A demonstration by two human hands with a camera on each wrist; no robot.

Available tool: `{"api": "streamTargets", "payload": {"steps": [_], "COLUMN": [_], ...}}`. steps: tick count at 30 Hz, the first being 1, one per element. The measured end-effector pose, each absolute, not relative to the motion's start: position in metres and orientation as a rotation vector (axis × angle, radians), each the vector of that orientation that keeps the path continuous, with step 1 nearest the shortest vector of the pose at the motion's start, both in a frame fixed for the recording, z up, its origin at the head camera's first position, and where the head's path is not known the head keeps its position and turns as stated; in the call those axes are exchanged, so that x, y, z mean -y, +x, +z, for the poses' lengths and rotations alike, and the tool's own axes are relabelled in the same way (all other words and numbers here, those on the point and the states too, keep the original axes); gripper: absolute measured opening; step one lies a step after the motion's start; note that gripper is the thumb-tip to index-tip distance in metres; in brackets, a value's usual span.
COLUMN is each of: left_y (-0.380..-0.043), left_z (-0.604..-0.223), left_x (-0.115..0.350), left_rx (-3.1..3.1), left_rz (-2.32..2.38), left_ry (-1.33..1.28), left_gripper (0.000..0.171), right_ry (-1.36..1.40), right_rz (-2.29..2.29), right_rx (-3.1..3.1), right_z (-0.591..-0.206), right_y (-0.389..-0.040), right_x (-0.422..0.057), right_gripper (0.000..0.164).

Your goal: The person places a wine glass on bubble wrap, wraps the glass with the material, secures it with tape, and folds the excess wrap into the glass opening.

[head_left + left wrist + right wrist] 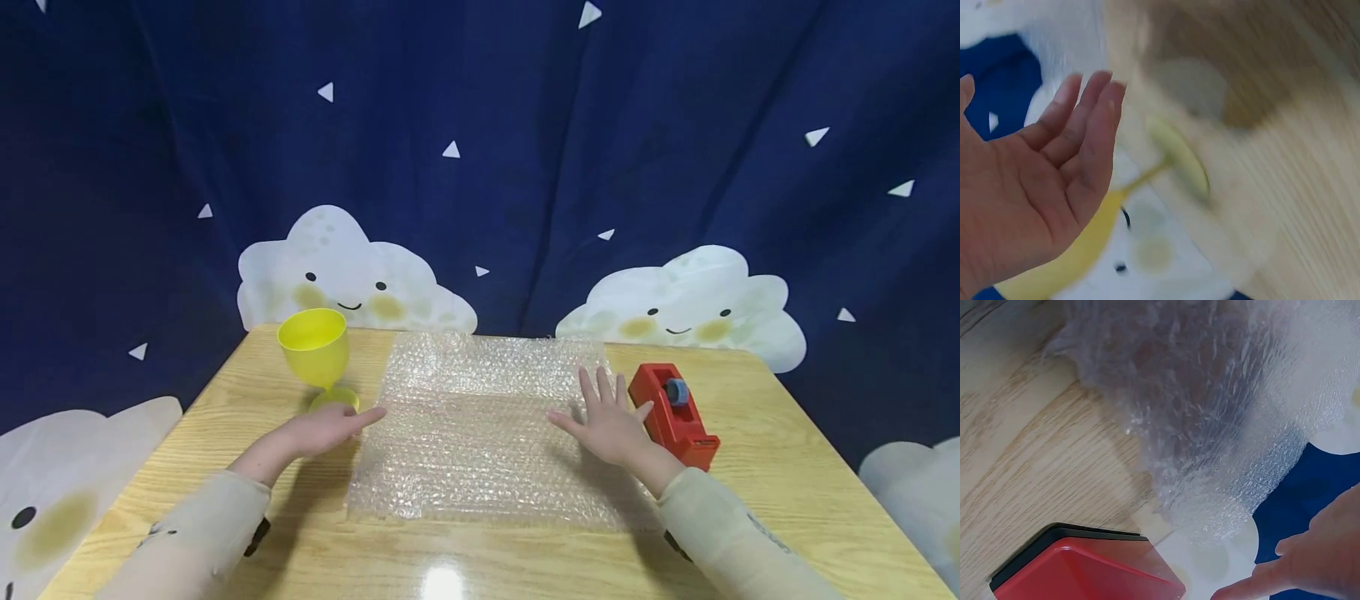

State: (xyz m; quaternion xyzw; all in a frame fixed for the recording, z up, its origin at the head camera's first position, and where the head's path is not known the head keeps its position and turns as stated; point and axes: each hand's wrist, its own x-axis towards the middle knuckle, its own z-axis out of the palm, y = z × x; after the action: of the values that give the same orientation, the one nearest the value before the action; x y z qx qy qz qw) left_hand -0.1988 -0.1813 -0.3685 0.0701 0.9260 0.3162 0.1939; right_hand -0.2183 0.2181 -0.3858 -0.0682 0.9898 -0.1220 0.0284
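A sheet of clear bubble wrap [472,442] lies flat across the middle of the table. To its left stands a yellow plastic goblet [313,346], upright. My left hand [330,427] is in front of the goblet's foot, index finger pointing toward the wrap's left edge; in the left wrist view its fingers [1094,140] are loosely bent and hold nothing. Over the right part of the wrap my right hand [609,427] spreads its fingers; whether it touches the sheet I cannot tell. Right beside it sits a red tape dispenser [675,417] with a small roll.
The wooden table [772,467] ends at the back against a dark blue curtain [480,167] printed with white clouds and triangles. The tape dispenser [1091,569] has a dark base, seen in the right wrist view.
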Motion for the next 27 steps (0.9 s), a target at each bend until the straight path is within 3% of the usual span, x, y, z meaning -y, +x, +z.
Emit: {"api": "streamTargets", "payload": {"steps": [6,12,18,27], "left_y": [-0.206,-0.213,-0.225,-0.229], "left_z": [-0.365,-0.369,-0.374,-0.375], "left_x": [0.221,0.229,0.217,0.208], "left_rx": [-2.557,-2.613,-2.684,-2.781], "left_rz": [0.982,1.267,1.605,1.701], "left_ry": [0.016,-0.171,-0.240,-0.423], "left_gripper": [0.061,0.112,0.112,0.104], "right_ry": [-0.214,-0.197,-0.209,-0.189], "right_rz": [-0.369,-0.377,-0.387,-0.384], "right_rx": [-3.045,-3.008,-3.005,-3.002], "right_z": [-0.385,-0.385,-0.385,-0.388], "right_y": [-0.217,-0.216,-0.215,-0.216], "right_x": [-0.221,-0.224,-0.225,-0.235], "right_gripper": [0.097,0.100,0.098,0.091]}}
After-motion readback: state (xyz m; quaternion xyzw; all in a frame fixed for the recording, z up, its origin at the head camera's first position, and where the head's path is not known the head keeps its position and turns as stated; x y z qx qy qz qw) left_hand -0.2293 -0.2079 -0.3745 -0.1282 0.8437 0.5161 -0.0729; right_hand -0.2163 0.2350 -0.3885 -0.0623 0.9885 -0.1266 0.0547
